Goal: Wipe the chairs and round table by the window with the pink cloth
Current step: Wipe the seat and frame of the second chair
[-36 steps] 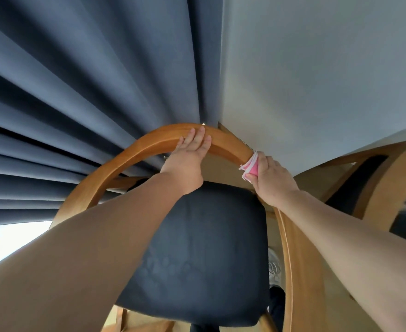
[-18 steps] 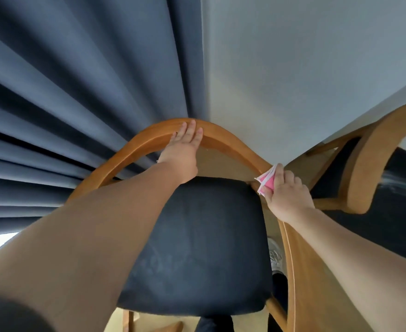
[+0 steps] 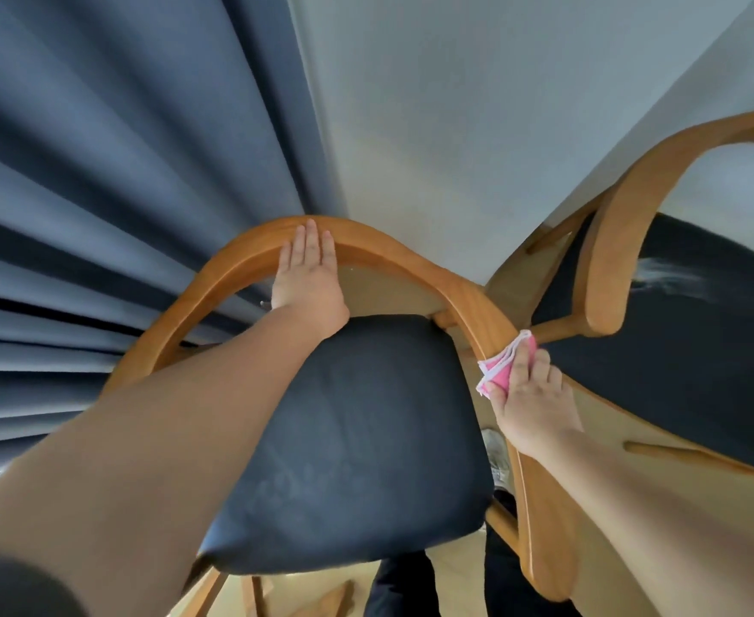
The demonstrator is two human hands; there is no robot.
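Head camera, looking down over the near chair [image 3: 241, 264], and here's the left hand [image 3: 308, 278] laid flat on the top of the curved wooden back rail, fingers straight and together, palm down, not curled around anything. Over on the right side, the right hand [image 3: 531, 403] presses the pink cloth [image 3: 506, 365] against the rail where it bends down into the armrest; the cloth is folded, white-edged, pinned under the fingertips and sitting right on the wood, with the fingers bent over it. Between the two arms lies the chair's dark seat cushion [image 3: 352, 438], a little creased, filling the middle of the view. To the right, a second chair [image 3: 611, 242] of the same wood and dark padding stands just beside the first, its armrest end close to the cloth but apart from it. Behind the near chair hangs a blue-grey curtain [image 3: 121, 171] in deep folds on the left, and a plain pale wall [image 3: 477, 104] on the right. Down at the bottom, dark trouser legs [image 3: 401, 585] show under the seat edge, over a light floor. The round table cannot be made out from this angle.
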